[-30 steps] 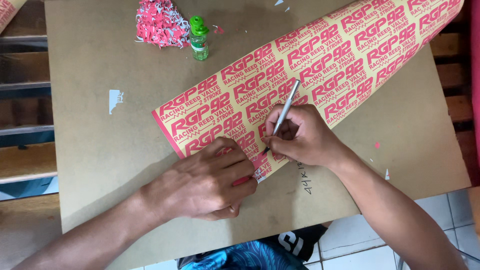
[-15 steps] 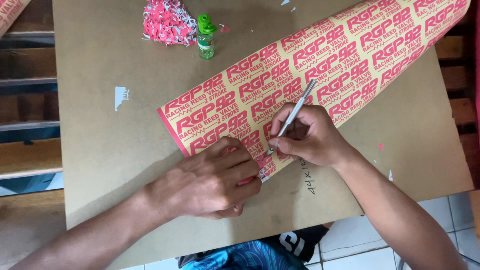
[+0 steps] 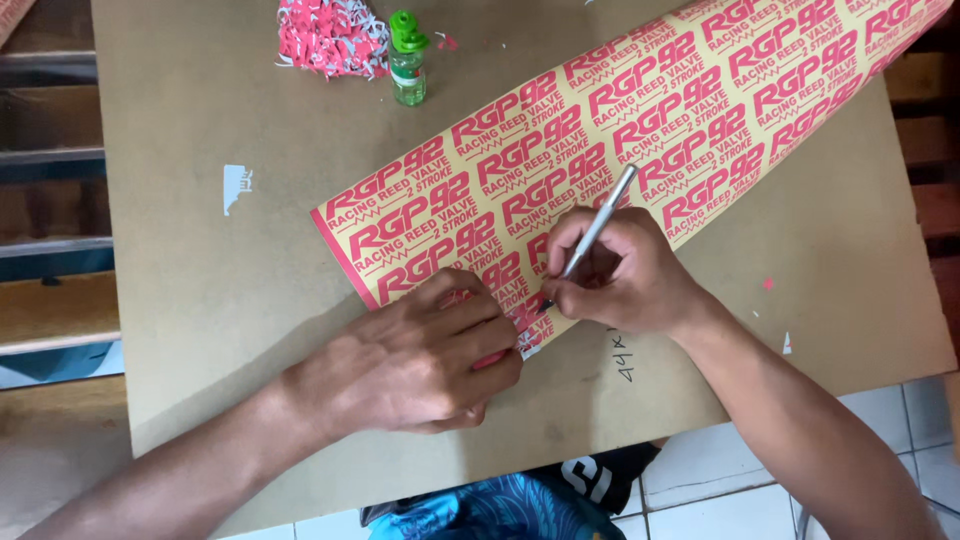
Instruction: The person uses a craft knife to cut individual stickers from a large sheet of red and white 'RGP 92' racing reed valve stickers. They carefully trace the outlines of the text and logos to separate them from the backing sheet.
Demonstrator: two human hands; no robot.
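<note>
A long yellow sheet of red printed stickers (image 3: 640, 130) lies slantwise across a brown board (image 3: 200, 300). My left hand (image 3: 420, 355) presses flat on the sheet's near corner, fingers curled at its edge. My right hand (image 3: 620, 275) grips a thin silver craft knife (image 3: 597, 228) like a pen. Its tip touches the sheet just right of my left fingertips.
A heap of red and white sticker scraps (image 3: 330, 35) and a small green-capped bottle (image 3: 407, 60) stand at the board's far edge. A white paper scrap (image 3: 236, 186) sticks to the board at left. Wooden slats (image 3: 50, 170) lie left, white floor tiles (image 3: 720, 480) below.
The view has shifted slightly. My right hand has tilted the knife and moved its tip a little along the sheet's near corner. My left hand stays pressed in place.
</note>
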